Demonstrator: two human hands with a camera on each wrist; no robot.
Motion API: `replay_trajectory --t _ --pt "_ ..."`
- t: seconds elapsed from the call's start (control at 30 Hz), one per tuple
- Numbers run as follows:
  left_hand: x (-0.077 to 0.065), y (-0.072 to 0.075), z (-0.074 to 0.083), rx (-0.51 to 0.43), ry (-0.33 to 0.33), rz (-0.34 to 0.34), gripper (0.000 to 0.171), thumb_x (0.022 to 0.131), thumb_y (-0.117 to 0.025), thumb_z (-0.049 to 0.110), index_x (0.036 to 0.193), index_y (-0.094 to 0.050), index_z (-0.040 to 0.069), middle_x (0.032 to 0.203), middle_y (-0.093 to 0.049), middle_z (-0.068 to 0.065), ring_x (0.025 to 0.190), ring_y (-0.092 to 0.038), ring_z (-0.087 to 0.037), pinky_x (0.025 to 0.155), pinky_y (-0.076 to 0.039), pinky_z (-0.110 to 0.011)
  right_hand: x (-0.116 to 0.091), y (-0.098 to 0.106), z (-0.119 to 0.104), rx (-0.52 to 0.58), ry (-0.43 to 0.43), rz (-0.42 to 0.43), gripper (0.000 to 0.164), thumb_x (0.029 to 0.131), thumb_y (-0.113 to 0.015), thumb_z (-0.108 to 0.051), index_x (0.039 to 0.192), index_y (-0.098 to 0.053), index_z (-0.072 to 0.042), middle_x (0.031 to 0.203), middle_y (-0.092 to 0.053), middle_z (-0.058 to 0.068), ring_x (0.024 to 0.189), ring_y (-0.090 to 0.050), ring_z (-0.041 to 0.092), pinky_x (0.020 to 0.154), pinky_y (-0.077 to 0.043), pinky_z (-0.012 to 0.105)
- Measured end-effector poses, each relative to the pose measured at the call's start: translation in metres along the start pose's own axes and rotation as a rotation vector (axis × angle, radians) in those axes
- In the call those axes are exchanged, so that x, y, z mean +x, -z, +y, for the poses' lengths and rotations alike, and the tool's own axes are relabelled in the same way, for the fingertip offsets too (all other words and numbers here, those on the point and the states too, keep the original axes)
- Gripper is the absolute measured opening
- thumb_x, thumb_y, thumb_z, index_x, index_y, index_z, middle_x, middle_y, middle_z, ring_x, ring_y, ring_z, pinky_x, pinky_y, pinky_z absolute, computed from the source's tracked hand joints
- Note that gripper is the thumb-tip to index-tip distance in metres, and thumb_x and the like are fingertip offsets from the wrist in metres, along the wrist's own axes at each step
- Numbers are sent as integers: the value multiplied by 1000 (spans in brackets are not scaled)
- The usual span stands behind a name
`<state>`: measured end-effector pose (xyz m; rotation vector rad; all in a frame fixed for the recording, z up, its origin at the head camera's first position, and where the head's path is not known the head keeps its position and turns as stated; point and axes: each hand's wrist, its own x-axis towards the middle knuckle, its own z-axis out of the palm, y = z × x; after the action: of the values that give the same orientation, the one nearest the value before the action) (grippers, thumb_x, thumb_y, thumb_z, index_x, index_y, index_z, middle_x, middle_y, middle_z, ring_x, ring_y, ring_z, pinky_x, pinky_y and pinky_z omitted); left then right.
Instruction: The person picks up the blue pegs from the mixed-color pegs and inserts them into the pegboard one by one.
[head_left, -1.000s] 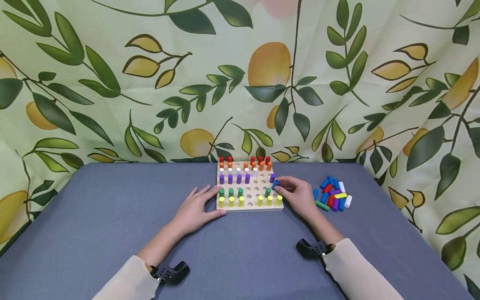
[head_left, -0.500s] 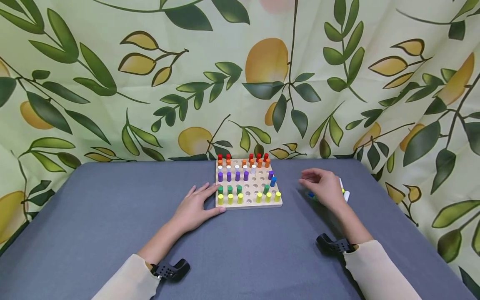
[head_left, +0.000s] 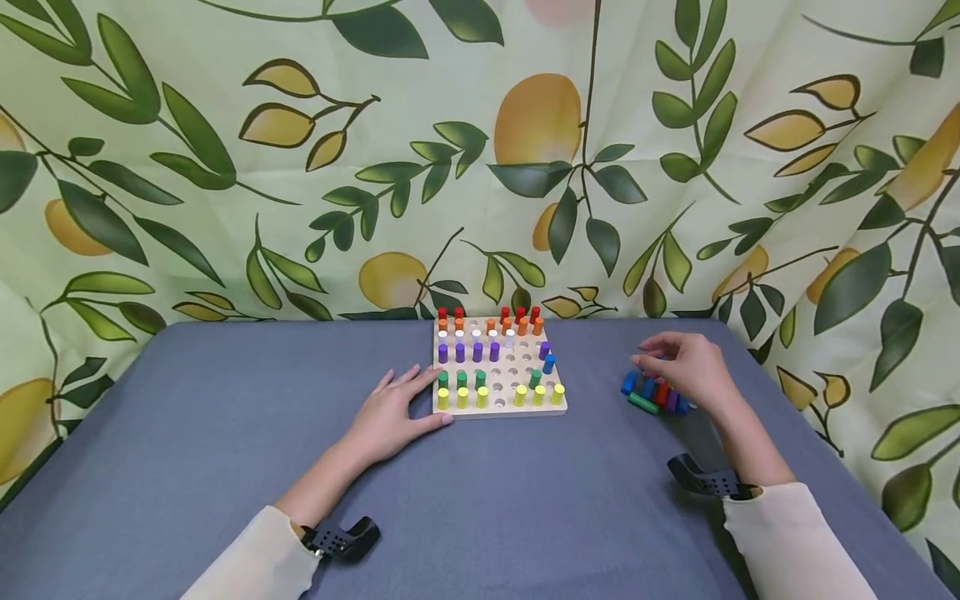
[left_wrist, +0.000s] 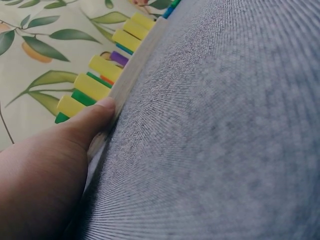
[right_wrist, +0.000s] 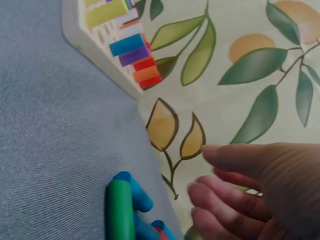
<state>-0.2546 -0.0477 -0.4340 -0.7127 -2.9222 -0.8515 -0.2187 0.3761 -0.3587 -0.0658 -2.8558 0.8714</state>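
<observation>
A pale wooden pegboard stands mid-table with rows of coloured pegs. My left hand rests at its left side, fingers extended; in the left wrist view the thumb touches the front edge beside yellow pegs. A single blue peg stands at the board's right, between a purple and a green one. My right hand hovers over the loose pegs, partly hiding them. Seen from the right wrist, its fingers are loosely bent, thumb apart, holding nothing visible. A green peg lies near them.
Grey cloth covers the table. Behind its far edge hangs a curtain printed with leaves and fruit. Several holes in the board show no peg, mostly around its middle and right.
My right hand has let go of the blue peg, which now stands in the board, and has moved right to above the loose pegs. The left hand stays at the board.
</observation>
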Motion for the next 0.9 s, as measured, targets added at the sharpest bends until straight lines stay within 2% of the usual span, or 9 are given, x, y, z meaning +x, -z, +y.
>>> replay_trajectory --t 0.23,0.4,0.67,0.9 --pt "-1 2 0 4 19 -12 76 87 -73 56 151 -50 24 155 -50 -11 150 -39 -33 127 -18 -60 4 -11 7 -63 0 -61 40 92 -75 -30 114 -71 3 91 -76 15 65 -62 13 57 -50 28" --pt "0 2 1 -2 17 -9 76 87 -73 56 151 -50 23 155 -51 -11 150 -39 -33 127 -18 -60 5 -17 8 -114 25 -62 35 90 -76 -25 112 -72 2 85 -75 11 67 -60 13 58 -49 28" --pt "0 2 1 -5 10 -6 75 87 -74 55 150 -51 22 154 -52 -11 150 -40 -33 127 -18 -60 6 -27 9 -128 58 -81 28 90 -74 -25 107 -75 -2 86 -77 8 72 -64 12 63 -50 27" --pt "0 1 0 -1 -2 4 75 87 -74 56 150 -52 21 154 -53 -9 150 -40 -33 128 -18 -59 5 -33 4 -139 77 -102 39 90 -76 -24 118 -70 1 85 -76 6 72 -64 10 63 -52 29"
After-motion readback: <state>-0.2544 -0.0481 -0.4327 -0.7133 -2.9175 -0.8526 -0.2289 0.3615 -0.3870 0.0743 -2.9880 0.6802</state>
